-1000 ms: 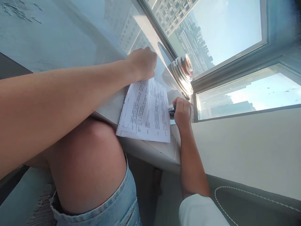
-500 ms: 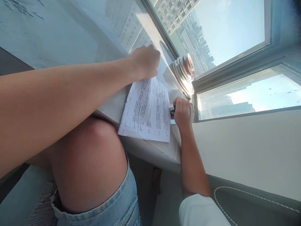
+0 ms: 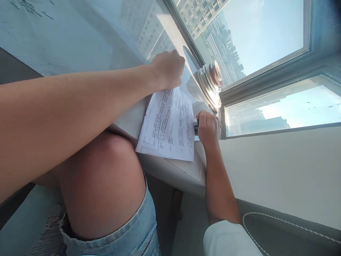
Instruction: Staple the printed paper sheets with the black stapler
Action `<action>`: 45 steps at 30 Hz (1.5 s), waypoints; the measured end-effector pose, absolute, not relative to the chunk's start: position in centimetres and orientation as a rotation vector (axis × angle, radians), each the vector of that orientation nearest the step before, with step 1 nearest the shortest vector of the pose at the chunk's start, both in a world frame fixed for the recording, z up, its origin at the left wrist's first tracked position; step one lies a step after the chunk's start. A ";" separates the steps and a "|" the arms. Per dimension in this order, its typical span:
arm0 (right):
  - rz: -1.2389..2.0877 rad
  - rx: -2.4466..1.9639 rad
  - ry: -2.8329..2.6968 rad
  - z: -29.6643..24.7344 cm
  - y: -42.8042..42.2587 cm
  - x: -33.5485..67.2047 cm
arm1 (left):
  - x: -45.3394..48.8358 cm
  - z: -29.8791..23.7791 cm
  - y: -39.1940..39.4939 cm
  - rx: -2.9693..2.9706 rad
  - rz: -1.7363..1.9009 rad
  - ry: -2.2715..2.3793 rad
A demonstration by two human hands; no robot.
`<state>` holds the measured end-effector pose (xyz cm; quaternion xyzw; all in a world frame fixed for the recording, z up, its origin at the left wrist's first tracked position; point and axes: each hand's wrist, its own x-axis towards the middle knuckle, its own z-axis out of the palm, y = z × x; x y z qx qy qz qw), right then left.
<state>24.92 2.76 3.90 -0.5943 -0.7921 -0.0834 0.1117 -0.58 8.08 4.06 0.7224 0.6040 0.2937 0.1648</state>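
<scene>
A printed sheet of paper (image 3: 170, 128) lies over the sill, its near corner hanging past the front edge. At its far end my left hand (image 3: 169, 69) is closed over the paper's edge, the fingertips hidden from view. My right hand (image 3: 208, 125) is closed around a small dark stapler (image 3: 196, 127) with a pale front end, which meets the right edge of the paper. Most of the stapler is covered by my fingers. Just beyond my right hand, a shiny ribbed stack of round metal pieces (image 3: 209, 83) stands by the window.
Several thin metal strips (image 3: 29, 6) lie at the far left of the pale sill (image 3: 87, 39). Window frames (image 3: 239, 83) rise behind the sill. My bent knee (image 3: 106, 170) is close to its front edge. A beaded cord (image 3: 282, 217) hangs at lower right.
The view has shifted slightly, so the things on the sill appear a little further right. Both hands keep their closed grip, with hardly any movement against the paper.
</scene>
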 end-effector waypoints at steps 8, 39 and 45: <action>-0.175 -1.745 -2.313 4.2 2.6 24.8 | -0.8 3.8 8.0 2.056 0.810 1.671; -0.227 -1.761 -2.330 3.7 3.1 25.1 | -0.4 3.6 8.5 2.098 0.832 1.718; -0.249 -1.767 -2.352 3.7 3.1 25.1 | -0.2 3.7 8.6 2.076 0.858 1.706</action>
